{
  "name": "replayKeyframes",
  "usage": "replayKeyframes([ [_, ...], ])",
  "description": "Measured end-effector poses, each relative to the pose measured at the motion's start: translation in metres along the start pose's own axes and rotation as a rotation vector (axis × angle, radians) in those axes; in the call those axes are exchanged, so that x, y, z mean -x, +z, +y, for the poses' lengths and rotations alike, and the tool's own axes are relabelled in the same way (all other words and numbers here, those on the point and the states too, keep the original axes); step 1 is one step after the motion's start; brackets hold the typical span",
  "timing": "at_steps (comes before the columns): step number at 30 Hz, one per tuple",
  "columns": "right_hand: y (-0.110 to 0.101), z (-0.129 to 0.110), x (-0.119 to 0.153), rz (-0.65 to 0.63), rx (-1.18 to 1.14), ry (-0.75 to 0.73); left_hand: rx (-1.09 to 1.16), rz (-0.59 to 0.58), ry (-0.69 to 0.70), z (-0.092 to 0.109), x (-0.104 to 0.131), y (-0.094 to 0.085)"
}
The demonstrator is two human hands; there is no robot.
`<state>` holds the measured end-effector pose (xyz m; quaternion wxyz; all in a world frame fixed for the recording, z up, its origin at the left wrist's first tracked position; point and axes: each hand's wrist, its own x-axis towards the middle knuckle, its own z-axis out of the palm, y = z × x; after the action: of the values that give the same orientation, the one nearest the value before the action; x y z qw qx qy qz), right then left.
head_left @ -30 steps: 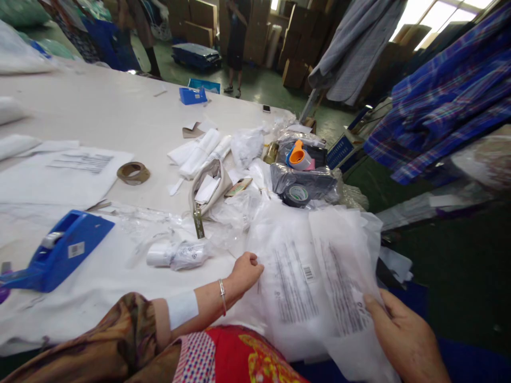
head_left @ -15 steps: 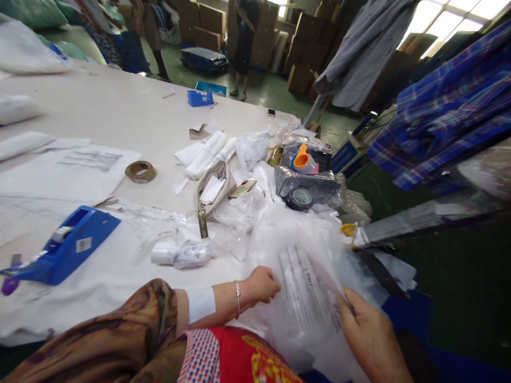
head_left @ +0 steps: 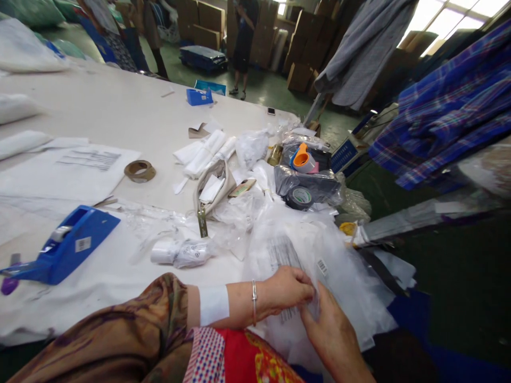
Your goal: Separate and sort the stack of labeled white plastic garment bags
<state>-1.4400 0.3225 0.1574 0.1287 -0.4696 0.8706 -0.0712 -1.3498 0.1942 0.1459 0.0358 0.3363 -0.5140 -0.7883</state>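
Clear plastic bags with printed text and a barcode, a stack of them (head_left: 347, 271), lie at the table's near right edge. My left hand (head_left: 289, 290) is closed over the stack, fingertips pinching bag plastic. Close against it, my right hand (head_left: 331, 324) also pinches the plastic between thumb and fingers. The fingertips of both hands nearly meet, so exactly which layer each one grips is partly hidden. Left of my hands lies a white roll wrapped in printed plastic (head_left: 181, 252). A beige pouch (head_left: 215, 183) holding white cards sits beyond it.
A blue tape dispenser (head_left: 75, 244) and a brown tape roll (head_left: 140, 171) stand on the left of the table (head_left: 131, 114). Black tape (head_left: 299, 198) and an orange tape cutter (head_left: 303, 158) lie beyond the bags. Shirts (head_left: 451, 106) hang at right. People stand across the table.
My left hand has moved right and my right hand left, bringing them together. The bag plastic that was raised between them now lies flatter, with a barcode showing.
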Motion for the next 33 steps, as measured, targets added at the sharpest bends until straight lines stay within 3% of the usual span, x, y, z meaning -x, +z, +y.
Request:
replayKeyframes([
  [2,-0.01,0.003,-0.005,-0.071,0.018,0.081,-0.01,-0.033,0.061,0.004,0.002,-0.01],
  [4,-0.026,0.012,-0.011,-0.106,0.014,0.157,-0.024,0.009,0.073,0.004,0.002,-0.03],
  [8,-0.063,0.037,-0.016,-0.039,-0.1,0.316,-0.113,0.424,-0.044,-0.018,0.005,-0.073],
  [9,-0.071,0.041,-0.017,-0.024,-0.128,0.356,-0.116,0.496,-0.079,-0.027,0.006,-0.08],
  [11,-0.085,0.047,-0.017,-0.017,-0.159,0.431,-0.084,0.53,-0.137,-0.045,0.009,-0.086],
  [15,-0.099,0.046,-0.018,-0.01,-0.178,0.469,-0.029,0.429,-0.193,-0.067,0.01,-0.077],
  [19,-0.096,0.039,-0.019,0.015,-0.185,0.439,-0.115,0.407,-0.112,-0.069,0.006,-0.067],
  [22,-0.089,0.036,-0.017,0.003,-0.186,0.408,-0.281,0.379,-0.134,-0.066,0.004,-0.067],
  [27,-0.071,0.027,-0.011,-0.051,-0.208,0.298,-0.437,0.267,-0.162,-0.048,-0.003,-0.061],
  [33,-0.034,0.008,-0.004,-0.114,-0.266,0.082,-0.02,0.059,-0.121,-0.006,-0.012,-0.023],
])
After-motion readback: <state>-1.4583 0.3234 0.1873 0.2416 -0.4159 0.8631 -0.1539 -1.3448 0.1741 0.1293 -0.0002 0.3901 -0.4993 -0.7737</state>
